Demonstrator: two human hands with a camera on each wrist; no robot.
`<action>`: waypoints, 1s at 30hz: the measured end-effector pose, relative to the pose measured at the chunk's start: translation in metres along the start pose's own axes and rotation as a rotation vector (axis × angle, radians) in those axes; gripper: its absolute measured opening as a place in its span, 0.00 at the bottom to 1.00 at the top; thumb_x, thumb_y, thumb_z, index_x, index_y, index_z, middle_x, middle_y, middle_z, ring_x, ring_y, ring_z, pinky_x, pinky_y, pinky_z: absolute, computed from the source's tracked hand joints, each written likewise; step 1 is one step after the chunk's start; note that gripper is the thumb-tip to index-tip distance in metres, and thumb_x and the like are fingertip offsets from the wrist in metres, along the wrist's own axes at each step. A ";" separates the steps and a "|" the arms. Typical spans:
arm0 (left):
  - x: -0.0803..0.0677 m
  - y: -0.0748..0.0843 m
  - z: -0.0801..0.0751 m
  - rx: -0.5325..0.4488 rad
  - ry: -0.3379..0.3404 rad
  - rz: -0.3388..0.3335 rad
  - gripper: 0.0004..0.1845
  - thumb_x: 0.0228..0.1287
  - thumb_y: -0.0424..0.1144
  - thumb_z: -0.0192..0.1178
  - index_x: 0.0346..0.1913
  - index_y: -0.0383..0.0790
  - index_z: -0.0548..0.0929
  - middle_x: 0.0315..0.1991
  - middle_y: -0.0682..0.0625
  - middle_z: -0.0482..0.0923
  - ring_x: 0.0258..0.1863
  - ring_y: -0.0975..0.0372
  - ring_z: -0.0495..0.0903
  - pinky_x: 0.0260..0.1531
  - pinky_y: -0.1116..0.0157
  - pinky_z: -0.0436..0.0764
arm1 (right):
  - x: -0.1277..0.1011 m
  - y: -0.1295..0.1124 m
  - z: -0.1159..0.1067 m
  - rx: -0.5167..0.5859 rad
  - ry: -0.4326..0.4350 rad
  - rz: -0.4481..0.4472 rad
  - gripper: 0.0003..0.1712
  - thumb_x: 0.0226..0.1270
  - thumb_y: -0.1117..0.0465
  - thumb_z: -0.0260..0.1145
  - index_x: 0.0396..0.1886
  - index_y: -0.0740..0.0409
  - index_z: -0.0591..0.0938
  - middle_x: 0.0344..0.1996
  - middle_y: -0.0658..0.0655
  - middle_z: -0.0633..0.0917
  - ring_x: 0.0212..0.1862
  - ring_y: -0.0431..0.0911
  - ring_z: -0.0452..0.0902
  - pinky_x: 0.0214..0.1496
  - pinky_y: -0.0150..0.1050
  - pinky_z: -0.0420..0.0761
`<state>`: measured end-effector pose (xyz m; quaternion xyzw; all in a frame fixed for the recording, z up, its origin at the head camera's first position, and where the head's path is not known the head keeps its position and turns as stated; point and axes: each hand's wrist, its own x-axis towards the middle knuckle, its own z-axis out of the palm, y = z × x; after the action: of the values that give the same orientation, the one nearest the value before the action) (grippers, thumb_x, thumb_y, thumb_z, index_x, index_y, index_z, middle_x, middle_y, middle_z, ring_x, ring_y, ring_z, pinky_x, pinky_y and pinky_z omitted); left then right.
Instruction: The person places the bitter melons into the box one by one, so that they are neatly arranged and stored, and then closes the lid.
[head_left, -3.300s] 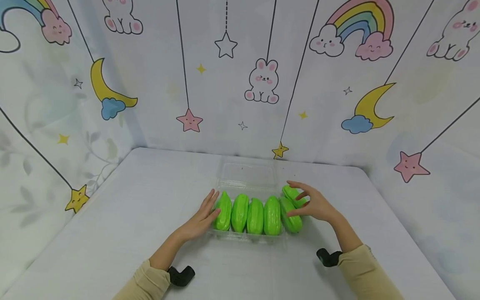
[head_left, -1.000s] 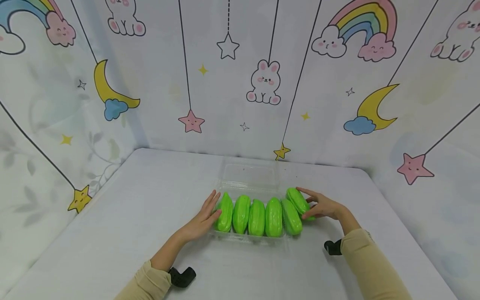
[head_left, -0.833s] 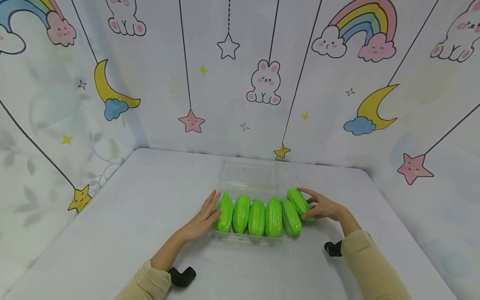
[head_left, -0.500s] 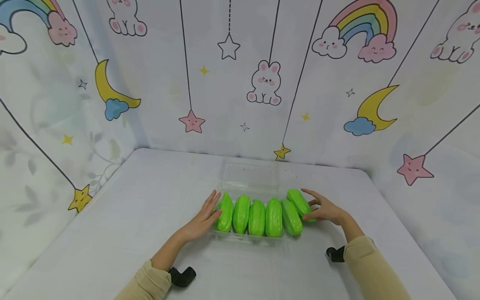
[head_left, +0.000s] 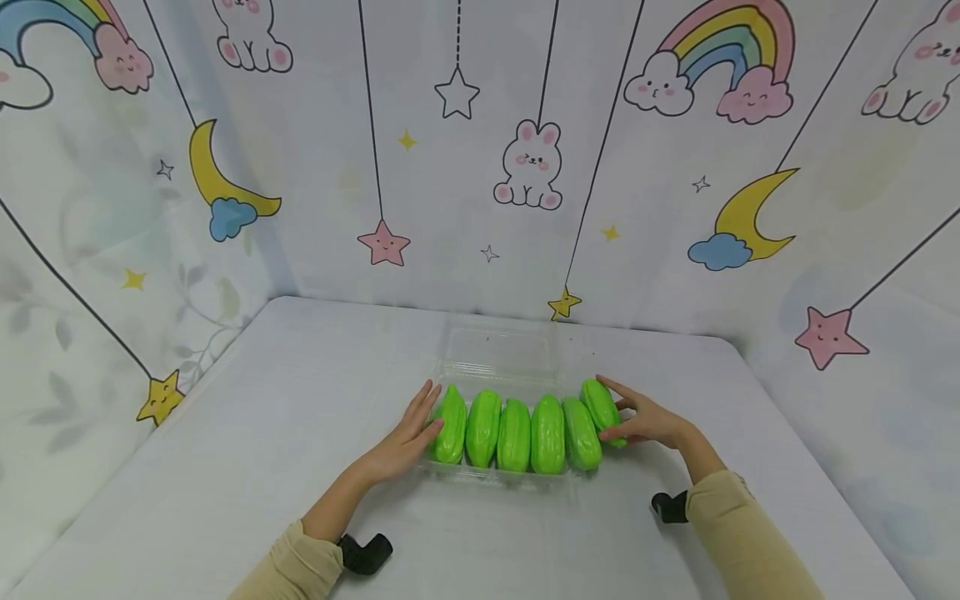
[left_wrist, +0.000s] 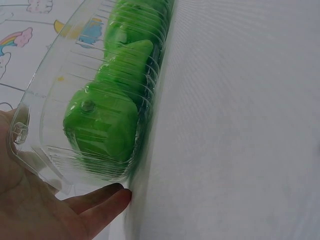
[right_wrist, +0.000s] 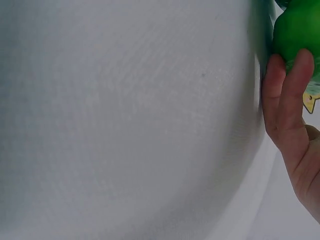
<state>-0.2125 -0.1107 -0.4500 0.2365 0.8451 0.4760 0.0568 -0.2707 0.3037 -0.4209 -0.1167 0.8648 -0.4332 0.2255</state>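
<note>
Where the white worktop runs toward its far edge, sits a clear, ribbed plastic clamshell tray, roughly midway between left and right edges, hinged lid thrown back flat toward the far edge. Packed inside, side by side in one row: five glossy green ridged toy gourds, long axes pointing from near edge to far edge, each touching its neighbour. Leaning against the right end of that row, a sixth green toy gourd, tilted and riding higher than the rest, over the tray's right rim. Pressed flat against the tray's left end wall: the left hand, fingers straight and together, gripping nothing; seen from the left wrist view as palm under the clear corner with the nearest gourd just behind the plastic. Cupped against the outer side of the sixth gourd: the right hand, thumb low and fingers lightly bent along the green skin; in the right wrist view fingertips laid on the gourd's rounded end. Beyond the worktop's far edge, a pale backdrop printed with rainbows, moons, stars and rabbits.
</note>
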 end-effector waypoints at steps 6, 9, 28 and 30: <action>0.000 0.002 0.000 -0.006 -0.002 0.004 0.31 0.74 0.45 0.37 0.72 0.43 0.39 0.72 0.43 0.28 0.70 0.49 0.32 0.62 0.42 0.44 | -0.002 0.000 0.000 0.021 -0.003 0.000 0.58 0.49 0.58 0.73 0.73 0.48 0.45 0.60 0.77 0.57 0.55 0.63 0.65 0.40 0.46 0.77; 0.000 0.002 0.000 -0.005 -0.004 0.001 0.31 0.74 0.45 0.37 0.72 0.43 0.39 0.72 0.43 0.28 0.70 0.49 0.32 0.62 0.42 0.45 | -0.003 0.002 -0.001 0.032 0.013 0.009 0.58 0.49 0.58 0.74 0.72 0.47 0.45 0.60 0.76 0.57 0.55 0.63 0.65 0.40 0.46 0.77; -0.001 0.004 0.000 -0.012 -0.004 -0.007 0.31 0.74 0.45 0.37 0.72 0.41 0.40 0.72 0.42 0.28 0.70 0.49 0.32 0.62 0.42 0.44 | -0.016 -0.006 -0.016 0.040 0.082 -0.035 0.58 0.50 0.58 0.73 0.72 0.41 0.45 0.59 0.74 0.59 0.51 0.60 0.71 0.39 0.45 0.78; -0.001 0.004 0.000 -0.010 -0.003 -0.007 0.31 0.74 0.46 0.37 0.72 0.41 0.40 0.72 0.43 0.28 0.70 0.49 0.31 0.62 0.42 0.44 | -0.017 -0.008 -0.016 0.054 0.081 -0.047 0.58 0.50 0.59 0.73 0.72 0.42 0.45 0.58 0.74 0.59 0.50 0.59 0.72 0.38 0.45 0.78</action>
<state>-0.2106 -0.1095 -0.4465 0.2341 0.8436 0.4795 0.0609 -0.2639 0.3169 -0.4010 -0.1132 0.8583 -0.4657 0.1833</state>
